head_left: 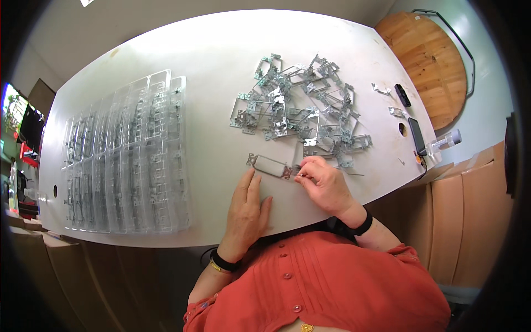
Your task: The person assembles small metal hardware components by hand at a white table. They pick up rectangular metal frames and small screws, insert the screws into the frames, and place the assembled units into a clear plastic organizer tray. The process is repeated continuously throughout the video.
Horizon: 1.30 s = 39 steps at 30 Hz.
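Observation:
A narrow metal frame [271,159], made of thin rods with flat punched brackets at both ends, lies on the white table in front of me. My left hand [244,213] rests beside its left end, fingers stretched out and fingertips at the bracket there. At the frame's right end, my right hand [326,185] is closed in a pinch. A bit of grey metal shows by those fingertips, but what they hold is too small and covered to name. Just beyond my right hand spreads a tangled heap of similar metal frames [282,105].
Clear plastic trays [146,160] with rows of metal parts stand on the left. Along the table's right side lie a phone [416,136], a black oblong object [402,96], small metal pieces [396,112] and a clear bottle [444,141]. The table has a round hole [402,130].

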Tool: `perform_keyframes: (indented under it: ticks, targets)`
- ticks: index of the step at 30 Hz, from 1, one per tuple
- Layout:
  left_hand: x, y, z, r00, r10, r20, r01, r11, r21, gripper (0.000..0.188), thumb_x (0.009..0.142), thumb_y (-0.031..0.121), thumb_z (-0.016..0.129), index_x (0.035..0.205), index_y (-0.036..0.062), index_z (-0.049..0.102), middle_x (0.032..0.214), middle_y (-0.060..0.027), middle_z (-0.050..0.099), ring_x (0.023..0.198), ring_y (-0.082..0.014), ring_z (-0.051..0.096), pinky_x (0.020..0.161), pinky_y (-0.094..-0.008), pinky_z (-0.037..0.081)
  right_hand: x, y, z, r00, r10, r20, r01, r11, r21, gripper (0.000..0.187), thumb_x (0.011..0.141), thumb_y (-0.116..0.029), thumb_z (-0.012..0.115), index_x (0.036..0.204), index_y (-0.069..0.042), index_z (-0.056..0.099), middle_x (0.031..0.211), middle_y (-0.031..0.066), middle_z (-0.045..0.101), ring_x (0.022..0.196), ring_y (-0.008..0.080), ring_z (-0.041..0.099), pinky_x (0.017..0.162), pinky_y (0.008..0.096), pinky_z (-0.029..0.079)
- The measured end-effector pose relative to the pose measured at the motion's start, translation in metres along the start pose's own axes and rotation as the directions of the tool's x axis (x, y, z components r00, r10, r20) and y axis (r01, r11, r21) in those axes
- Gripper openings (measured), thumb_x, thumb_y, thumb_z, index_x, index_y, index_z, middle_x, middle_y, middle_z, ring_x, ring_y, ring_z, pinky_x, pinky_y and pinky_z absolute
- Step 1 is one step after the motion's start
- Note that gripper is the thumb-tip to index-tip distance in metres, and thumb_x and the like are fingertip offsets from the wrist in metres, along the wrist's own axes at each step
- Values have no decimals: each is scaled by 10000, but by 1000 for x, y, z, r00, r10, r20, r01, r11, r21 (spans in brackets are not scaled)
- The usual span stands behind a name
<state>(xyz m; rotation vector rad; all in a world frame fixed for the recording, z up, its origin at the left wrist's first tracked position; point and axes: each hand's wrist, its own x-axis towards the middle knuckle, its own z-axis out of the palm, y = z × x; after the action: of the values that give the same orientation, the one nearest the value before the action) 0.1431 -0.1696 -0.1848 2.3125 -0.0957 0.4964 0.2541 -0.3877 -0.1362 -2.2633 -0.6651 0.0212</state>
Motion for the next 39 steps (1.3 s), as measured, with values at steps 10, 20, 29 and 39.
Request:
perform_keyframes:
  ticks: [10,20,29,39]
  targets:
    - [0,19,-1,995,-93,41,92,995,35,643,981,98,762,1553,-53,511,1646,-277,479,1481,-473,512,1227,-507,458,-11,11,-26,998,-59,14,60,981,-186,131,948,-142,811,989,-65,714,1009,115,710,834,369,719,707,459,559]
    - [-1,20,24,996,-34,82,11,964,264,674,974,191,775,1574,0,532,1601,-239,547,1529,-441,469,1290,-553,353,-5,-14,1,995,-78,64,77,997,15,136,939,-121,817,972,-42,710,1225,194,758,917,383,763,793,431,604]
    - [-7,15,21,997,-19,69,8,989,146,607,1001,174,744,1547,7,538,1603,-206,552,1524,-431,482,1308,-580,319,-9,-12,18,998,8,68,-8,1000,10,131,972,-132,808,990,-43,715,986,159,730,753,328,728,681,426,555]
    - [-13,8,29,995,91,40,-97,976,193,521,972,85,726,1471,9,597,1549,-197,598,1479,-420,542,1265,-580,384,-2,-13,28,998,46,29,-49,992,114,152,975,-114,816,1004,-6,714,961,152,704,718,258,706,665,389,542]
